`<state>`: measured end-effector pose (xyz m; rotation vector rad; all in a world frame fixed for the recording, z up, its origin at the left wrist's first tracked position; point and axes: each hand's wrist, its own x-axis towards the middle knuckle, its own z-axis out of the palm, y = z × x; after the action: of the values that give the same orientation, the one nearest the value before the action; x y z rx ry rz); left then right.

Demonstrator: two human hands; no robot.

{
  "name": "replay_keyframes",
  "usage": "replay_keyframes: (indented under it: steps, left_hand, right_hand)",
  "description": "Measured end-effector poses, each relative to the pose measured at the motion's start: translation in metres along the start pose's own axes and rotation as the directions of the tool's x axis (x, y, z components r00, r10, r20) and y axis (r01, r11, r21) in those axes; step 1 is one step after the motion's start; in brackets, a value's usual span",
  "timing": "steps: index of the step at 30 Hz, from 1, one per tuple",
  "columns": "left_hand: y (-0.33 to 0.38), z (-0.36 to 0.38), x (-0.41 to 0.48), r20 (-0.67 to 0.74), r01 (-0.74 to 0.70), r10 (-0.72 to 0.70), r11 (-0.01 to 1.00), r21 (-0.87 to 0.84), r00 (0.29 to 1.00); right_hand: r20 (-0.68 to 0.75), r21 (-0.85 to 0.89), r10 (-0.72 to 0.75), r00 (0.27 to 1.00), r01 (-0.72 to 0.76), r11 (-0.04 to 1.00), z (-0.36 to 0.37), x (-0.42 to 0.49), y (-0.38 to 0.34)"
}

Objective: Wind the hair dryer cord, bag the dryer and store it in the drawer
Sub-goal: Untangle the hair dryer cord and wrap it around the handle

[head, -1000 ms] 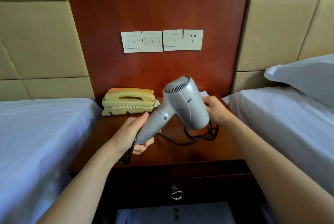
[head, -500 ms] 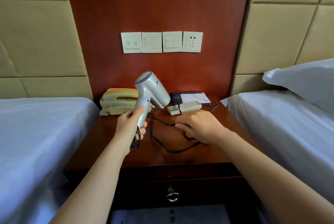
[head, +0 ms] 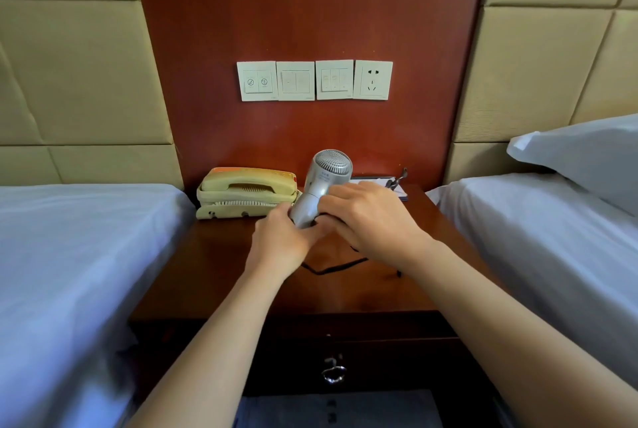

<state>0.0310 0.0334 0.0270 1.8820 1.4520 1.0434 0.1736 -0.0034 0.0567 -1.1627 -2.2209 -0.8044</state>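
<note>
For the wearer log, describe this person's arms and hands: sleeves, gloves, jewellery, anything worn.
Both arms are bare: no sleeve shows on the left forearm or the right forearm up to the frame's edge. No watch or bracelet at either wrist. The left hand and right hand wear no gloves, and no ring shows on the visible fingers; some fingers are hidden.

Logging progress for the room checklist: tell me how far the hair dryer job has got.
Nothing is finished. In hand: the left hand grips the hair dryer by its handle, and the right hand holds the cord against it; a stretch lies loose on the nightstand. Left: winding, bagging (no bag visible), and the drawer, shut.
</note>
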Motion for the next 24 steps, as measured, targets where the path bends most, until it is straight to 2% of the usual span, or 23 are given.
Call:
replay_keyframes:
  steps: [3,6,10,14,17,20,24]
  left_hand:
    - [0.003,0.001,-0.002,-0.018,-0.008,0.009,0.998,0.054,1.000]
    - [0.004,0.000,-0.002,-0.055,-0.033,0.037,0.996,0.082,0.998]
    - [0.007,0.001,-0.003,-0.065,-0.074,0.085,0.984,0.163,0.994]
    - [0.010,0.001,-0.004,-0.049,-0.104,0.117,0.970,0.219,0.992]
    - [0.008,-0.003,-0.004,-0.051,-0.112,0.124,0.973,0.201,0.991]
    - [0.003,-0.011,-0.002,-0.070,-0.114,0.131,0.972,0.207,0.989]
    - [-0.005,-0.015,-0.001,-0.038,-0.115,0.127,0.965,0.236,0.991]
  right_hand:
    - [-0.030,0.029,-0.015,0.999,0.016,0.999,-0.004,0.001,-0.003]
    - [0.049,0.083,0.072,0.996,-0.076,0.994,-0.011,-0.004,0.006]
    - [0.092,-0.095,0.174,0.980,-0.165,0.982,-0.007,-0.014,0.016]
    - [0.085,-0.003,0.261,0.962,-0.261,0.965,-0.006,-0.015,0.018]
    - [0.038,0.046,0.417,0.908,-0.418,0.907,-0.010,-0.019,0.032]
    - [0.017,0.082,0.588,0.808,-0.587,0.805,-0.011,-0.030,0.048]
    - [0.048,0.128,0.713,0.700,-0.712,0.690,-0.001,-0.044,0.061]
